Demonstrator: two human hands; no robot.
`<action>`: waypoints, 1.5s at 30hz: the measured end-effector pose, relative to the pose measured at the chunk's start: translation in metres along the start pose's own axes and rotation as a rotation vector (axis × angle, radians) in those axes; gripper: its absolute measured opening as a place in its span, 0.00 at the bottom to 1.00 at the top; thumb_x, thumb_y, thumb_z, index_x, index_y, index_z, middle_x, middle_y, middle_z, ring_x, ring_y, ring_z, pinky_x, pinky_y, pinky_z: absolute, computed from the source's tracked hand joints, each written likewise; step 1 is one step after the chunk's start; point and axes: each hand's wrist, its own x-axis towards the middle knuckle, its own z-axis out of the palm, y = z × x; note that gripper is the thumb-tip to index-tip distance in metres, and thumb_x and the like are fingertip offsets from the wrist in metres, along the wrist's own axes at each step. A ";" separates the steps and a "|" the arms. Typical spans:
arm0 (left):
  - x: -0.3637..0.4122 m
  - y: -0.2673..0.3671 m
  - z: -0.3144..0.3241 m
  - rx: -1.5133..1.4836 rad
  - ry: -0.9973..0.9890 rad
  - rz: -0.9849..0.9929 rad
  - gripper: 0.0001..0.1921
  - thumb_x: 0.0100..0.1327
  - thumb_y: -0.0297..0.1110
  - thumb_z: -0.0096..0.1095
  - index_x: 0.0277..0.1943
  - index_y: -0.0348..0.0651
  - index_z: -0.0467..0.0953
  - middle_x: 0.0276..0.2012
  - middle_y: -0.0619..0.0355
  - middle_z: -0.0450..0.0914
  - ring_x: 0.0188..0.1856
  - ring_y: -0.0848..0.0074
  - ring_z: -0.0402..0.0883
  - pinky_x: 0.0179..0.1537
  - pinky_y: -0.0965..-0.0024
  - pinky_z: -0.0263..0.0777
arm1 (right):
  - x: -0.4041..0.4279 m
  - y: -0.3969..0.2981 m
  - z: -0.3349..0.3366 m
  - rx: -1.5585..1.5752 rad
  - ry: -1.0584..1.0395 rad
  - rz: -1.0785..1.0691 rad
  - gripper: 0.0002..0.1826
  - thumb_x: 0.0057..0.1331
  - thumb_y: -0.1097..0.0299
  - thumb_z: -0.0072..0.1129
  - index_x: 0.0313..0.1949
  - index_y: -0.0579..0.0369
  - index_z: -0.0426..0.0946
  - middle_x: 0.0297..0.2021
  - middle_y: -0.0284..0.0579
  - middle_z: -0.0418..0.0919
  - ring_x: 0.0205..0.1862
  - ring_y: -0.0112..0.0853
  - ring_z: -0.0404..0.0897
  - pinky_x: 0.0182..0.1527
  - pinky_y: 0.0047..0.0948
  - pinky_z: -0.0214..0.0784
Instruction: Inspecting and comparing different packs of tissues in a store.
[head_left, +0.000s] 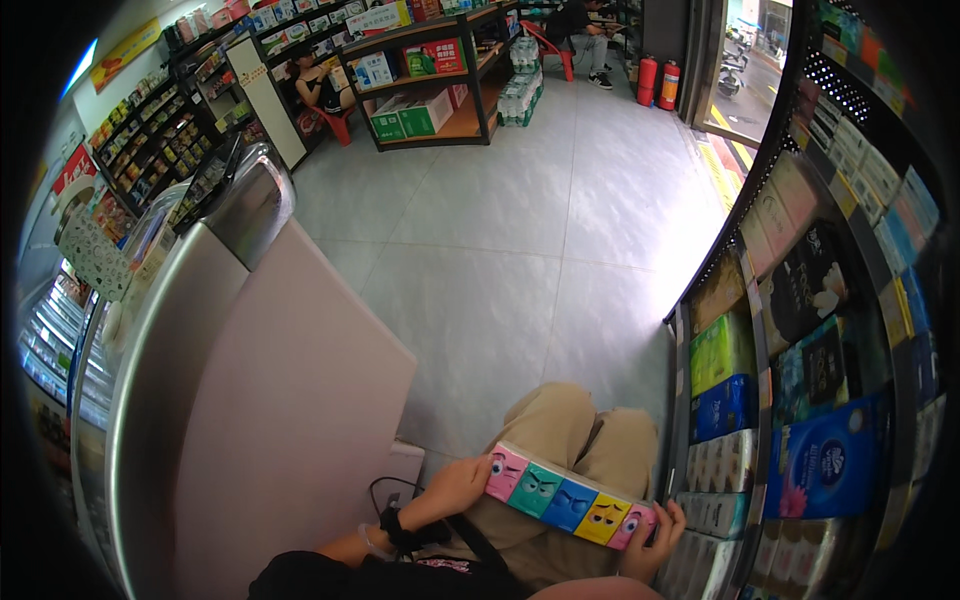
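A long multipack of pocket tissues (574, 506) in pink, green, blue and yellow wrappers with cartoon eyes lies across my lap. My left hand (456, 486) grips its left end. At the opposite end my right hand (652, 546) has the thumb on the front and fingers behind the edge. The pack slants down to the right over my tan trousers (551, 420). Close by my right hand, the shelf unit (756, 360) holds wrapped tissue packs, among them a blue Vinda pack (825, 457) and a green pack (720, 352).
A pale counter (292, 390) with a metal edge stands at my left, a black cable (386, 480) near its foot. Ahead are a display rack (420, 82), shrink-wrapped bottles (520, 97), fire extinguishers (658, 82) by the doorway, and two seated people (322, 82) (577, 30).
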 end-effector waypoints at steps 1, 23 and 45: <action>-0.001 -0.002 -0.001 0.007 -0.012 -0.010 0.25 0.69 0.50 0.32 0.40 0.36 0.73 0.38 0.36 0.76 0.41 0.42 0.72 0.42 0.50 0.66 | -0.001 0.001 0.000 -0.007 0.047 0.032 0.15 0.63 0.71 0.52 0.49 0.62 0.71 0.50 0.53 0.69 0.53 0.41 0.69 0.57 0.35 0.58; -0.019 -0.010 0.010 -0.168 0.006 0.052 0.27 0.65 0.50 0.51 0.59 0.39 0.63 0.50 0.43 0.74 0.52 0.58 0.74 0.52 0.62 0.67 | -0.009 -0.011 -0.003 0.322 -0.395 0.419 0.20 0.70 0.59 0.43 0.56 0.58 0.66 0.44 0.45 0.72 0.43 0.28 0.72 0.48 0.27 0.65; -0.041 -0.022 0.024 0.125 0.233 0.252 0.27 0.60 0.43 0.57 0.63 0.53 0.62 0.40 0.51 0.69 0.41 0.60 0.75 0.42 0.61 0.71 | -0.083 0.015 -0.025 0.270 -0.513 0.286 0.40 0.53 0.68 0.68 0.62 0.62 0.58 0.44 0.56 0.75 0.44 0.40 0.76 0.48 0.33 0.67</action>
